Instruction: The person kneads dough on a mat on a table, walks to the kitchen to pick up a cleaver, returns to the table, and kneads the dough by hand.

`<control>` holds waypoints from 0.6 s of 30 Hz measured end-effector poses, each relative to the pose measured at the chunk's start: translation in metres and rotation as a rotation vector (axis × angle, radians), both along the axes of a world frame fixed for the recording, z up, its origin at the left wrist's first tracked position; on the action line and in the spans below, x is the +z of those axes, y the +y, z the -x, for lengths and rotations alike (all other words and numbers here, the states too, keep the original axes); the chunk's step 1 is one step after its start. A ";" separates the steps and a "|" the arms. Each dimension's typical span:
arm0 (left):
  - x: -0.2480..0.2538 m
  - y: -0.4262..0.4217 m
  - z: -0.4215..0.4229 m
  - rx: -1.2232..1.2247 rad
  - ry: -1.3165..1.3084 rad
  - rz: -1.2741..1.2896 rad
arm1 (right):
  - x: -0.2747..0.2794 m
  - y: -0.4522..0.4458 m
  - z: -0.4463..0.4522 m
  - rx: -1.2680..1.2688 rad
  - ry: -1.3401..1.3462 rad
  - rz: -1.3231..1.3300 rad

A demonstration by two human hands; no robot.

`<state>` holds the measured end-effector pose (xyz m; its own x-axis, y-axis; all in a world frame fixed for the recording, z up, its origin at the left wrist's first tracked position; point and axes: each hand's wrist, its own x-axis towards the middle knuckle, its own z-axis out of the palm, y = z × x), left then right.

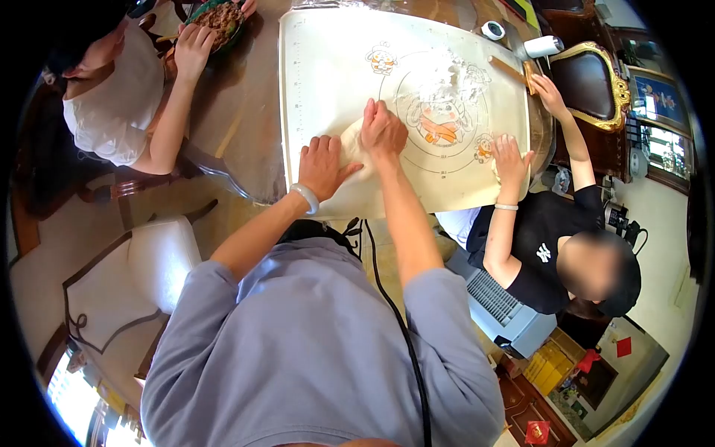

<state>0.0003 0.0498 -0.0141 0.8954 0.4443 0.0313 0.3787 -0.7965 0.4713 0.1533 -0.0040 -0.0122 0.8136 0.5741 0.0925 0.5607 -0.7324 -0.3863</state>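
Single head view, worn by the person, looking forward and steeply down past their own grey-blue shirt (320, 335), which fills the bottom of the frame. Very wide lens: lines bow, black rounded borders. Mat (328, 82) sits upper centre, near edge toward the wearer, far edge close to frame top. Left hand (325, 167) and right hand (383, 130) near mid-frame, seen from above, fairly close.

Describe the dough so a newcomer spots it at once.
Start at the large pale printed mat on the table. In its near left part, find the camera wearer's left hand and curled right hand; the dough shows between them, partly hidden. It is one cream-coloured piece, unlike the loose white powder scattered farther away.
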 end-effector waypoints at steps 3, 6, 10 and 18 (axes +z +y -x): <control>-0.001 -0.002 0.001 0.017 -0.004 0.006 | 0.004 -0.001 0.002 -0.058 0.070 0.020; -0.004 0.000 0.005 0.018 0.004 0.052 | 0.008 -0.005 -0.005 -0.121 0.320 -0.093; 0.003 0.002 0.014 -0.041 -0.074 0.076 | 0.042 -0.050 0.002 -0.008 0.735 -0.365; -0.004 0.004 0.016 -0.038 -0.158 0.108 | 0.013 -0.033 0.067 0.102 -0.358 -0.288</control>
